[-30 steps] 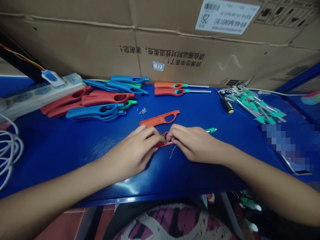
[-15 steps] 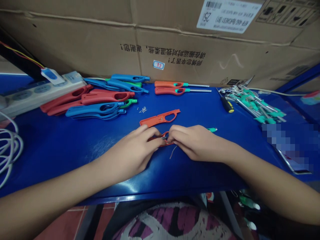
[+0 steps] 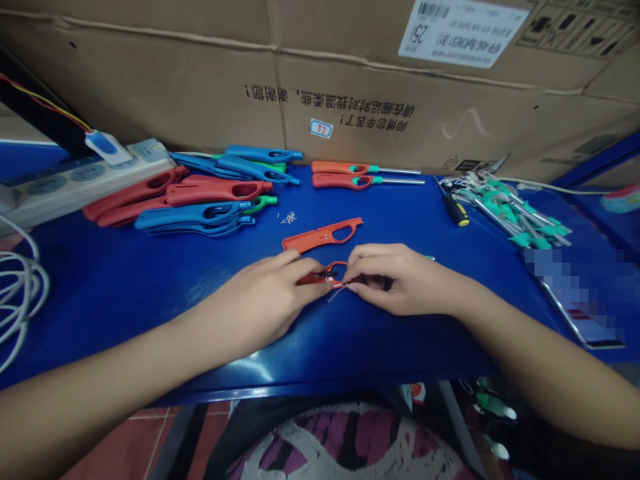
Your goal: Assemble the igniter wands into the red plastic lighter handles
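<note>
Brown cardboard from a big box (image 3: 175,100) stands like a wall behind a shiny blue table (image 3: 400,353). From my head I look down at both my hands, near the middle of the table. My left hand (image 3: 270,290) has its thumb and fingers closed around one orange shell (image 3: 313,278), whose ring pokes out toward my other hand. My right hand (image 3: 405,277) is pinched tight at the fingertips, with a thin wire (image 3: 336,294) between finger and thumb, right by the ring. Just past my hands lies another orange half (image 3: 320,235), and past it some tiny screws (image 3: 289,218). Two orange lighters (image 3: 336,181) lie near the box. To the left are piles of red shells (image 3: 215,192) and blue shells (image 3: 190,218), beside a white power strip (image 3: 65,180). To the right, a black and yellow screwdriver (image 3: 456,211) lies next to a heap of green and silver sticks (image 3: 533,227).
</note>
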Motion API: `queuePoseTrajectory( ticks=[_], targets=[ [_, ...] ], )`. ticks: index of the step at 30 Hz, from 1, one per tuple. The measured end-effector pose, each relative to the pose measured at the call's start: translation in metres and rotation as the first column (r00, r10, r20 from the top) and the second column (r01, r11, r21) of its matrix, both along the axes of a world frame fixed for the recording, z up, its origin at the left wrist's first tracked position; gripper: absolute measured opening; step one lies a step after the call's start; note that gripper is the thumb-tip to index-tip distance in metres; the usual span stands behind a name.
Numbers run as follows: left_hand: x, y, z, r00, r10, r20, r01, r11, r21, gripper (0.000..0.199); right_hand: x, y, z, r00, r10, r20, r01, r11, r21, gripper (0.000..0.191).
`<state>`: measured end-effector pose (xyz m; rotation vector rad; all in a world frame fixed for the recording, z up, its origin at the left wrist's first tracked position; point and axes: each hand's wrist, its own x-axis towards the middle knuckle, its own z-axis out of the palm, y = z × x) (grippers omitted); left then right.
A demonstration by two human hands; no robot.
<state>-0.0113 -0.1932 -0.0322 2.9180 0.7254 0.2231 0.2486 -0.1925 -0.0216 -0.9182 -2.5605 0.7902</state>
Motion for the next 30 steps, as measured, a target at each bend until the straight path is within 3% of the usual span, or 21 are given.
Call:
queuePoseTrajectory(
  ticks=[8,12,19,24,30],
  targets=[
    [0.0,-0.001,0.0,1.0,-0.008,-0.028,0.01,0.999,0.047,0.038,-0.002,-0.002,0.001,0.997,0.031,0.076,-0.035,0.998,0.057,0.013],
    [-0.001,-0.002,0.0,0.999,-0.017,-0.031,0.019,0.997,0.071,0.039,0.0,-0.001,0.002,0.999,0.024,0.046,-0.025,1.0,0.016,0.016],
    [0.003,-0.016,-0.001,0.983,-0.001,-0.183,0.039,0.978,0.204,0.045,0.0,-0.002,0.002,0.998,0.023,0.051,-0.025,0.999,0.039,0.016],
    [0.0,-0.014,-0.006,0.989,-0.007,-0.148,0.032,0.985,0.167,0.051,0.002,-0.002,0.005,0.999,0.016,0.05,-0.02,0.995,0.095,0.017],
    [0.0,-0.011,-0.008,0.995,0.003,-0.095,0.011,0.989,0.147,0.046,0.016,0.005,0.013,0.996,-0.085,0.011,0.082,0.985,0.153,0.012]
  ],
)
